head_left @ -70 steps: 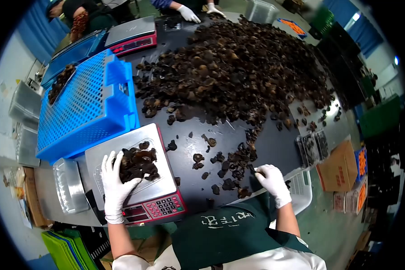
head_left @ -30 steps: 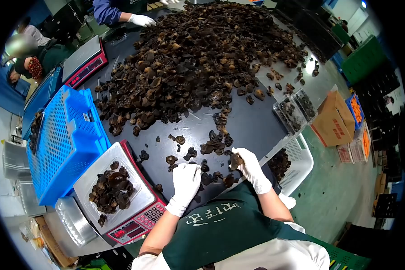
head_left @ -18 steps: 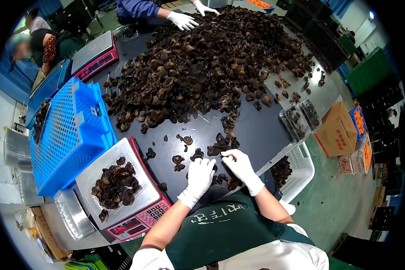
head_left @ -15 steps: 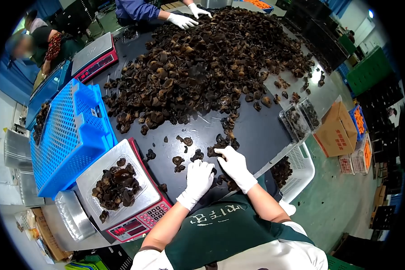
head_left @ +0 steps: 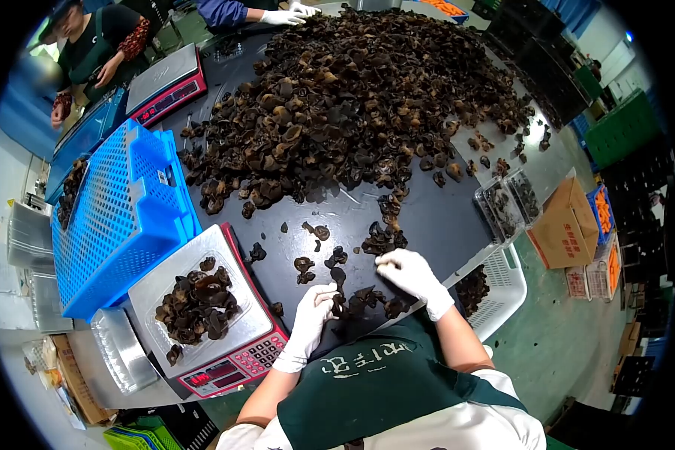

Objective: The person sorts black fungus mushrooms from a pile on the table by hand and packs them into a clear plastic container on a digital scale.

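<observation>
Both my hands wear white gloves. My left hand (head_left: 312, 319) is curled at the table's near edge, its fingertips closed on a dark wood ear mushroom (head_left: 339, 280). To its right, several wood ears (head_left: 364, 300) lie in a loose row between my hands. My right hand (head_left: 416, 279) is over the table with fingers stretched leftward, holding nothing visible, just below a small clump of wood ears (head_left: 383, 238). A red-framed scale (head_left: 236, 330) on my left bears a clear tray of wood ears (head_left: 199, 304).
A large heap of wood ears (head_left: 337, 112) covers the far table. Blue crates (head_left: 112, 217) stand left, near a second scale (head_left: 165, 82). Clear boxes (head_left: 506, 202) sit at the right edge above a white basket (head_left: 506, 292). A co-worker's gloved hands (head_left: 281, 16) touch the heap.
My hands have moved apart: the left went left and down, the right moved right, off the clump. More wood ears now show between them. The person at upper left is more upright.
</observation>
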Tool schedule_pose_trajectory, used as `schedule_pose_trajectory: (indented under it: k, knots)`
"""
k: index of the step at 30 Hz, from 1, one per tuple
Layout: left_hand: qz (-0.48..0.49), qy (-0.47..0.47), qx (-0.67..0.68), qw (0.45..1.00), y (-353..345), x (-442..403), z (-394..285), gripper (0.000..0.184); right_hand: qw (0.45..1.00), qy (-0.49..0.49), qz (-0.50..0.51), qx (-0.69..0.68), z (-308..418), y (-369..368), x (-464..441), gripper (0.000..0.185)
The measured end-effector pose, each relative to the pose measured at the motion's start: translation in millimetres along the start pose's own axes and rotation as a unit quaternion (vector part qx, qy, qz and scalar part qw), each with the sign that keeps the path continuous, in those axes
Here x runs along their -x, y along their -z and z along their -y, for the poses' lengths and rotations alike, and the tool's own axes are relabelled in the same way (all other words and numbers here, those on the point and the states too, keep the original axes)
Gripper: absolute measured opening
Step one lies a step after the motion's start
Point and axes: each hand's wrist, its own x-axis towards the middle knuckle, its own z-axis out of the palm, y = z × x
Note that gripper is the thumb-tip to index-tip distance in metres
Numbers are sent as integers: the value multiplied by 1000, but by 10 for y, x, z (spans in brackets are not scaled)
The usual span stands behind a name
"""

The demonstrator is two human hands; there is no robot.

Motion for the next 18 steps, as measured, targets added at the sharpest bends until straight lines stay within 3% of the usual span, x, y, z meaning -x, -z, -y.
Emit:
schedule_pose_trajectory:
  k: [1, 2, 5, 6, 7, 10, 13, 16, 18]
  knots:
    - [32, 32, 102, 994, 10, 15, 9, 28, 990, 25, -120, 62, -36, -41, -32, 20]
    - [63, 63, 202, 975, 20, 29, 17, 28, 982, -24, -171, 80, -49, -87, -60, 21]
    - [79, 82, 243, 963, 42, 31, 95, 26, 961, 3, -189, 203, -117, -252, -154, 43]
    - [95, 95, 260, 956, 83, 37, 122, 26, 963, -9, -162, 214, -107, -297, -165, 48]
    - [96, 94, 260, 956, 109, 44, 141, 26, 965, -24, -141, 219, -89, -350, -174, 40]
    - [97, 106, 283, 948, 117, 56, 128, 24, 993, 42, 50, 100, 65, -309, -73, 30]
    - [38, 133, 295, 945, 88, 76, 55, 21, 995, 34, 92, 30, 222, -256, 16, 27]
    - [3, 152, 285, 946, 101, 93, 25, 17, 992, 58, -95, 55, 53, -221, -113, 21]
    - [2, 158, 287, 945, 89, 93, 15, 15, 980, 19, -189, 57, 20, -162, -242, 20]
